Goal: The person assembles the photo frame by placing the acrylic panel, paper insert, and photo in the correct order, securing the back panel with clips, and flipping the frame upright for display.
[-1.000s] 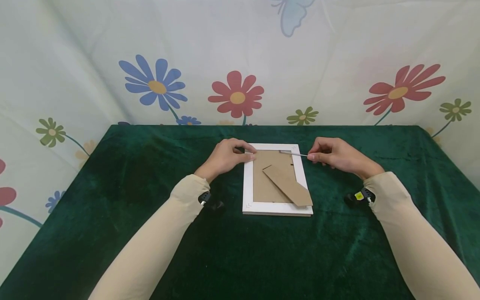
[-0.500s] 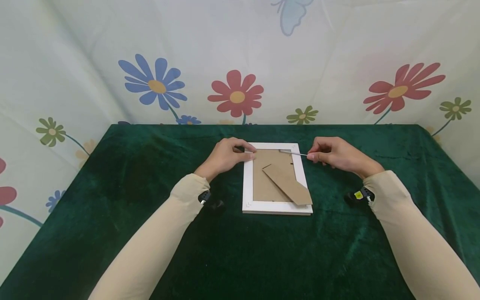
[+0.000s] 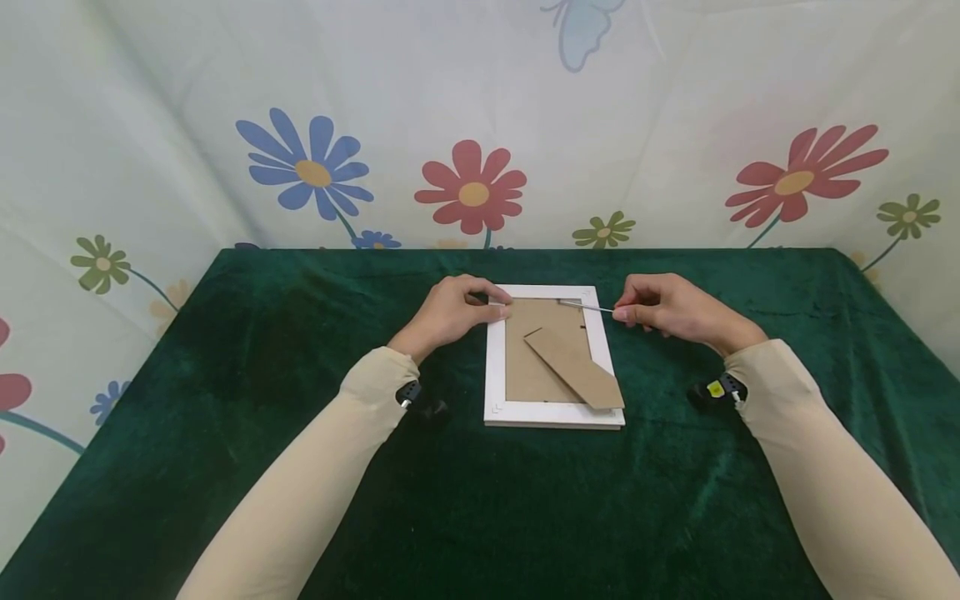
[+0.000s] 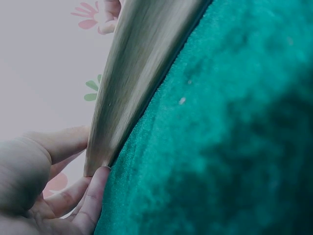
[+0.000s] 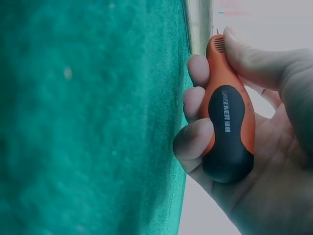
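Left hand (image 3: pixel 452 313): is pinching the white frame (image 3: pixel 495 367) at its far left corner.
White frame: is lying back up, right of that hand.
Brown stand (image 3: pixel 576 371): is slanting over the frame.
Orange tool (image 5: pixel 248 115): is poking its metal rod (image 3: pixel 590 307) over the frame.
Right hand (image 3: pixel 678 308): is gripping the tool, apart from the left hand.

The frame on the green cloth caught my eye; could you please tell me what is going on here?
A person is working at the back of a white frame lying on green cloth. The left hand holds its far left corner. The right hand grips an orange and black tool, its thin shaft reaching over the right side to the far edge of the brown backing. The stand lies slantwise over the backing.
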A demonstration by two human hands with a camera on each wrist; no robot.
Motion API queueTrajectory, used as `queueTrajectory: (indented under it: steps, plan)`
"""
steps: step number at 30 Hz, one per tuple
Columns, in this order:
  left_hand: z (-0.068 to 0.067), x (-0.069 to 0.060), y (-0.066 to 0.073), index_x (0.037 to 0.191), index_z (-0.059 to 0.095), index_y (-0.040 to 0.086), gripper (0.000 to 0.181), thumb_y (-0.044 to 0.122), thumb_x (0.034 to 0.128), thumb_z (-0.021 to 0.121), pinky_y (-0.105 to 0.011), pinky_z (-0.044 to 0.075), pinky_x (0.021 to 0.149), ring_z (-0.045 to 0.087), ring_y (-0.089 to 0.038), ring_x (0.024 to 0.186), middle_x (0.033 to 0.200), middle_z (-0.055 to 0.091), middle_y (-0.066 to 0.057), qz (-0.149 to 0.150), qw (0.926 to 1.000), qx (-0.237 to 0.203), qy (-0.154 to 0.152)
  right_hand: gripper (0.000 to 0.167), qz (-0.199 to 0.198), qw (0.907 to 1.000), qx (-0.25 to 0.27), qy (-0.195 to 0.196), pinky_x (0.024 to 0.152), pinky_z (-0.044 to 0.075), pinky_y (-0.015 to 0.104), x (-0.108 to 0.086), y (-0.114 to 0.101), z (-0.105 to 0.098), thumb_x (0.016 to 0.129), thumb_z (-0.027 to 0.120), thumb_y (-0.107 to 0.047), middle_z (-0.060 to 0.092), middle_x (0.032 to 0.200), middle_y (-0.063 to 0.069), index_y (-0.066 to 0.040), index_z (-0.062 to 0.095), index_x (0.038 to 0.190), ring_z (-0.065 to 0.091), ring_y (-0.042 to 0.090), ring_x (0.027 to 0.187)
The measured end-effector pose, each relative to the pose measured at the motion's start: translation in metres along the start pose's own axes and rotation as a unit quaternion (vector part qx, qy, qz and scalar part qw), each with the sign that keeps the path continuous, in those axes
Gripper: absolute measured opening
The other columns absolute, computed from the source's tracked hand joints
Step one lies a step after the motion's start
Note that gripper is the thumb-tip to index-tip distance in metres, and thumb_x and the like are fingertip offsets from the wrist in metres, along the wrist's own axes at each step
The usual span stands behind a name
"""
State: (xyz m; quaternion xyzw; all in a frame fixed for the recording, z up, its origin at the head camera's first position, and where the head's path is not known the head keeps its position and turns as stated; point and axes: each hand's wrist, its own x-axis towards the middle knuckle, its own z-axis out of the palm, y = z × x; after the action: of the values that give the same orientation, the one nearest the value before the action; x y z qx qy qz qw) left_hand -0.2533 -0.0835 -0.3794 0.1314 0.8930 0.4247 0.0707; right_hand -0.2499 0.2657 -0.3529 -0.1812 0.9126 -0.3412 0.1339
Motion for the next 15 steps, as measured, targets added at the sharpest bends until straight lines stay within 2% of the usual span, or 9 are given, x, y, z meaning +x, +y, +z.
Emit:
queueTrajectory:
  steps: [15]
  plan:
    - [0.0002, 0.0002, -0.0007, 0.126, 0.079, 0.022, 0.029, 0.033, 0.0988, 0.078, -0.046, 0.057, 0.096, 0.062, -0.026, 0.112, 0.141, 0.06, -0.005, 0.002, 1.0, 0.003, -0.001, 0.013, -0.003, 0.9999, -0.005, -0.014, 0.064, 0.05, 0.033, 0.0007, -0.003, -0.001, 0.106, 0.07, -0.022, 0.065, 0.094, 0.009, -0.01, 0.068, 0.106, 0.058, 0.028, 0.082]
